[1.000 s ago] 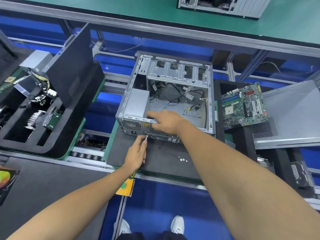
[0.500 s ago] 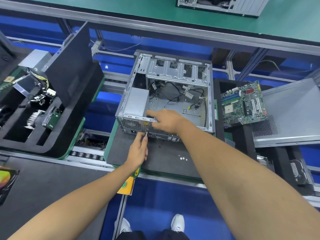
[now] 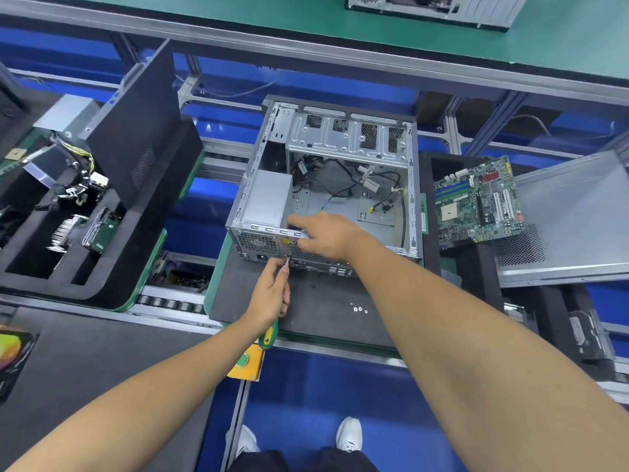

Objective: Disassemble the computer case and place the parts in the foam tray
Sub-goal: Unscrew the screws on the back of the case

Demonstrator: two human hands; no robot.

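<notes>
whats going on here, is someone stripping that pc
Yes. A person steadies the open computer case with the right hand on its near rim, while the left hand holds a green-handled screwdriver to the case's rear panel. The motherboard is already out, lying on the right; loose screws lie on the mat.

Both bare forearms reach forward. The left hand (image 3: pixel 270 294) curls its grip around a green-and-yellow-handled screwdriver (image 3: pixel 269 335); the right hand (image 3: pixel 326 236) rests, fingers extended leftward, palm down.
</notes>
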